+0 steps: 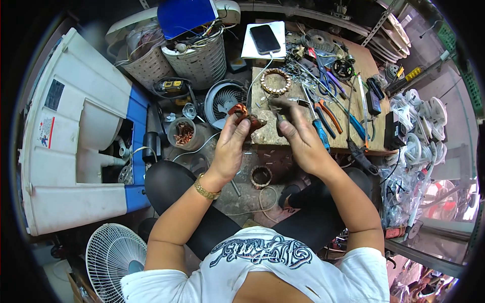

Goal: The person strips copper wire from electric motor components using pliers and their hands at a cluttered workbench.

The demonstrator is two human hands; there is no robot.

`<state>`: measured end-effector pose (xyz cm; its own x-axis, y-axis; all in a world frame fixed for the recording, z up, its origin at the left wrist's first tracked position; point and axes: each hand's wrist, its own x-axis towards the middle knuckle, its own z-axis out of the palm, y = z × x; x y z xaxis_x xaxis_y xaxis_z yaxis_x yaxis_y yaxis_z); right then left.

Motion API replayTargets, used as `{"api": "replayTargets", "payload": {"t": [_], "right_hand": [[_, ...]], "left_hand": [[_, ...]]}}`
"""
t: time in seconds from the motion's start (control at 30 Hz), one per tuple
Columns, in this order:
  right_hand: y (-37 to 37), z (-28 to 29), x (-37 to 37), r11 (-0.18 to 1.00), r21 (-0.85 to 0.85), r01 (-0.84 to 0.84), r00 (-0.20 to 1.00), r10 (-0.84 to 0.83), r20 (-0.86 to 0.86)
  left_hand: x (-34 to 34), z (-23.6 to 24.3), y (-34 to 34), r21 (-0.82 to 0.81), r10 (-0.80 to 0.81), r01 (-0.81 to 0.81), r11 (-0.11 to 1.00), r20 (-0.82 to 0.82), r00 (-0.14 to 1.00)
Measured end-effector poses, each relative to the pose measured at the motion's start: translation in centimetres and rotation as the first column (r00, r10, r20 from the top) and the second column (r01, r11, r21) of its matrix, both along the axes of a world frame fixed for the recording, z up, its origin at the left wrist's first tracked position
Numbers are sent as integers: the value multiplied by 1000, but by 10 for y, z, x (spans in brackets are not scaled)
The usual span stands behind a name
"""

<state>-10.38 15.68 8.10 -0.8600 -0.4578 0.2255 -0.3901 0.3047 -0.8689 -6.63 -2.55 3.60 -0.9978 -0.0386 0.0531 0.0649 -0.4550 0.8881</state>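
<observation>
Copper wire tangle (241, 112), shiny, knotted, pinched in left hand (230, 146) fingertips; right hand (298, 134) just beside, fingers curled around small dark tool (279, 119).

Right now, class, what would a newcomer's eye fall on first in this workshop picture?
At the centre, the left hand grips a clump of copper wire while the right hand holds a small tool beside it. Behind them a wooden bench is strewn with pliers and scissors; a phone lies at its far end.
</observation>
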Motion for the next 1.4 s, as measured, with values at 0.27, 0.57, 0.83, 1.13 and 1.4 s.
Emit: {"api": "replayTargets", "payload": {"t": [0.27,0.57,0.83,1.13,1.4], "right_hand": [[-11,2,12,989,147,-35,981,61,-182],[-19,0,13,989,145,12,968,25,-251],[-26,5,21,989,135,53,982,-27,-188],[-27,-2,19,999,-49,-3,990,-4,-141],[-30,-10,16,991,-133,19,987,-40,-157]], "left_hand": [[2,6,5,-44,103,-99,994,97,990],[4,6,10,-233,181,-217,948,-164,970],[9,4,19,-306,303,-403,863,-325,896],[6,6,14,-276,275,-371,887,-331,903],[9,14,20,-252,276,-339,906,-255,927]]}}
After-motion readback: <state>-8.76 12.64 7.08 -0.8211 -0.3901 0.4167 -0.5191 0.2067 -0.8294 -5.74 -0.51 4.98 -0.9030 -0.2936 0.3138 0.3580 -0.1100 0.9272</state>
